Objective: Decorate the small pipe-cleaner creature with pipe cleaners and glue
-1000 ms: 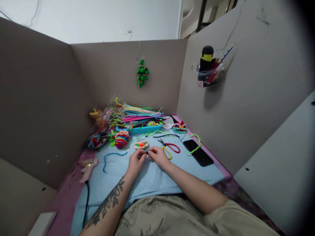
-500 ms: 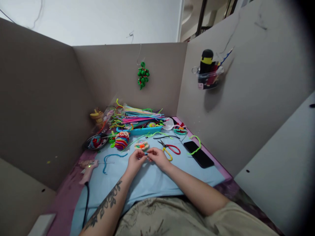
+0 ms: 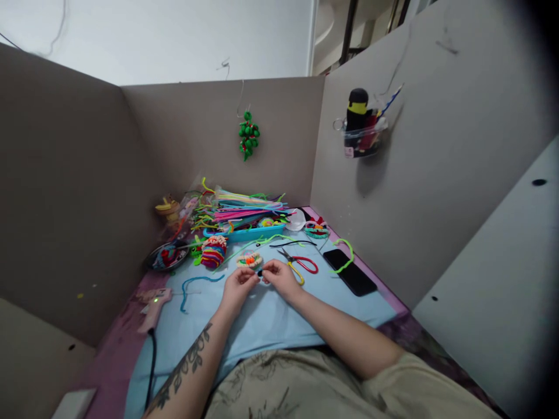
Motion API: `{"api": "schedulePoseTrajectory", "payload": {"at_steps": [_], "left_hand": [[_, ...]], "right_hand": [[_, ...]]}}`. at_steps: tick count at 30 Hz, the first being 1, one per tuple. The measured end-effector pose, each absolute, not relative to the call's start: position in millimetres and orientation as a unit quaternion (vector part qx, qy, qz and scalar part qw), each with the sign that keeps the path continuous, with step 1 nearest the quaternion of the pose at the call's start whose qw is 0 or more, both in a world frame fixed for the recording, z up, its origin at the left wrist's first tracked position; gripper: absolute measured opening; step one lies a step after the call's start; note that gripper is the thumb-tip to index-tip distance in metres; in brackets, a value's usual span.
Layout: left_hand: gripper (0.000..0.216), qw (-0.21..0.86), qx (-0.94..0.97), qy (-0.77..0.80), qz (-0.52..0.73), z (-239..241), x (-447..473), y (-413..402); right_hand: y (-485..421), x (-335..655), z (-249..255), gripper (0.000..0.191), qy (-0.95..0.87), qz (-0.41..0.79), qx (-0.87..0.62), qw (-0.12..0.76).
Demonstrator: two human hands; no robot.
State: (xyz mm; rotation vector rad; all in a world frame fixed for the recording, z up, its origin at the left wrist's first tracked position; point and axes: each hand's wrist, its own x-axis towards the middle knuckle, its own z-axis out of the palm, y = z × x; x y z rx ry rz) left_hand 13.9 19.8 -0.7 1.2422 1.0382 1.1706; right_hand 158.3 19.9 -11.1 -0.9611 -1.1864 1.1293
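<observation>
I'm standing by & watching. Call straight ahead of the person 12 o'clock. The R hand (image 3: 282, 280) looks like it's pinching a small dark bit (image 3: 260, 273) w/ thumb & finger. The L hand (image 3: 237, 290) is curled, its tips right up by that bit, but I can't tell if they pinch it too. To do this well, I'd say: hold it soft, right at the tips, b/c a hard squeeze could squash it or make it pop out. Go slow, & keep both hands low over the blue cloth (image 3: 279, 320) so a drop is easy to find.

The dark bit is btwn the 2 hands: abt 2 o'clock from the L hand, abt 10 from the R. Just past it, nr 11, lies a cream fuzzy ring w/ orange in it (image 3: 248, 260). The red & yellow scissors (image 3: 312, 266) lie nr 1 o'clock, close to the R hand.
</observation>
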Motion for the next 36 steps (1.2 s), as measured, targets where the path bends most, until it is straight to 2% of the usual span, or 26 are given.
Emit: {"api": "schedulePoseTrajectory", "payload": {"at_steps": [12,20,24,29,36], "left_hand": [[0.023,0.526,0.553,0.423,0.487,-4.6,12.1,21.7],[0.017,0.461,0.616,0.419,0.483,0.5,14.3,18.4],[0.02,0.491,0.586,0.418,0.49,4.8,14.6,17.0],[0.024,0.517,0.586,0.426,0.456,3.4,12.0,17.2],[0.023,0.428,0.648,0.436,0.455,-1.5,9.8,17.1]], "right_hand": [[17.4,158.7,-12.1,0.01,-0.512,0.518,-0.384,0.568],[16.6,156.7,-11.3,0.014,-0.517,0.527,-0.378,0.558],[16.2,157.6,-9.2,0.013,-0.526,0.515,-0.383,0.558],[15.3,157.7,-9.1,0.02,-0.519,0.52,-0.382,0.56],[18.6,160.9,-12.1,0.018,-0.499,0.542,-0.375,0.562]]}}
